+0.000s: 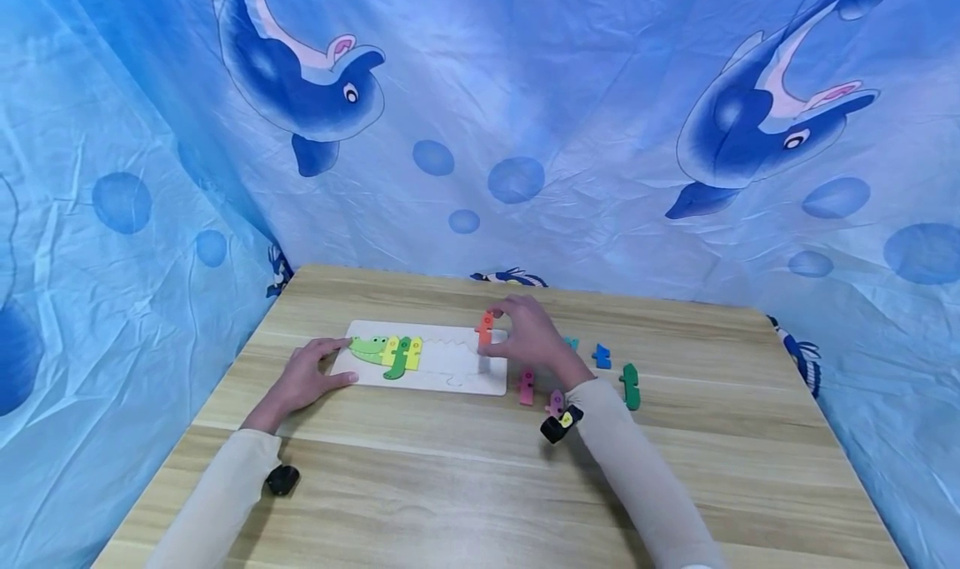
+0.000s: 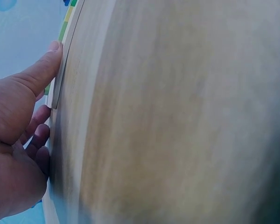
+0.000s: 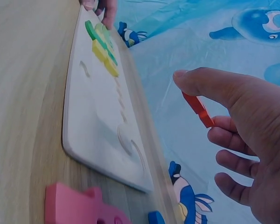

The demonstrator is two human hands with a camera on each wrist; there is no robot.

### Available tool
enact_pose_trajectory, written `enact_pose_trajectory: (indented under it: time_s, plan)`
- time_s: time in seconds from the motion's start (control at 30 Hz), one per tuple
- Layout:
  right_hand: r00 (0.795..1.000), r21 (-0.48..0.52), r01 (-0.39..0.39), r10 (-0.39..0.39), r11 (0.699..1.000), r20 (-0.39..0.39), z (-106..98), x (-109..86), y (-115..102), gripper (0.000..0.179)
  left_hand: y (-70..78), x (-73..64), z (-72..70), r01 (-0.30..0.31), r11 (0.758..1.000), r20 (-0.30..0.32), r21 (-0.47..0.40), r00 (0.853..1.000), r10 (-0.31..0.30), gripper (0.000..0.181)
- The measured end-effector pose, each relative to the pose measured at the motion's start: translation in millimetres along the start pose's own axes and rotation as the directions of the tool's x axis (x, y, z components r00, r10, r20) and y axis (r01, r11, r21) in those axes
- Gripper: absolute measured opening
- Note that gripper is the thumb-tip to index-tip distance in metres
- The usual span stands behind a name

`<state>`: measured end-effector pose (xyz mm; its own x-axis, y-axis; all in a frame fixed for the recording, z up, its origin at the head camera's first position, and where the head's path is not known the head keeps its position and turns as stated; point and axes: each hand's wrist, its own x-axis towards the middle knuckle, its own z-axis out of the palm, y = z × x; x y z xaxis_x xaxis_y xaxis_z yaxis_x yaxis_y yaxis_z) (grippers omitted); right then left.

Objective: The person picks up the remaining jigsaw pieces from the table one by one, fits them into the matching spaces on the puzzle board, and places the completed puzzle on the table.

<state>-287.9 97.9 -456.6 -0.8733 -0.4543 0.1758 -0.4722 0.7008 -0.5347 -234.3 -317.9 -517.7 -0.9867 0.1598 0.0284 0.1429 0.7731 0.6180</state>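
A white puzzle board lies on the table, with a green crocodile head and yellow and green body pieces set in its left part. My left hand holds the board's left end, thumb along the near edge; in the left wrist view the thumb lies straight and the other fingers are bent. Above the board's right part, my right hand pinches an orange puzzle piece between thumb and fingertips. The right wrist view shows this orange piece edge-on, clear of the board's outlined recesses.
Right of the board lie a pink piece, a purple piece, a blue piece, a dark green piece and a partly hidden teal piece. A blue dolphin-printed sheet hangs behind the wooden table.
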Motion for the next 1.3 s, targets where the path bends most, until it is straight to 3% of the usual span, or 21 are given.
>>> enact_pose_trajectory:
  time_s: [0.73, 1.3]
  plan:
    - [0.997, 0.102, 0.063, -0.067, 0.993, 0.036, 39.1, 37.6, -24.5, 0.068, 2.3, -3.1, -2.2, -0.02, 1.0, 0.005, 0.001, 1.0, 0.02, 0.075]
    - [0.997, 0.073, 0.01, -0.015, 0.997, 0.074, 76.9, 42.3, -30.2, 0.066, 0.1, -1.3, -0.7, -0.015, 1.0, 0.002, -0.003, 1.0, 0.015, 0.075]
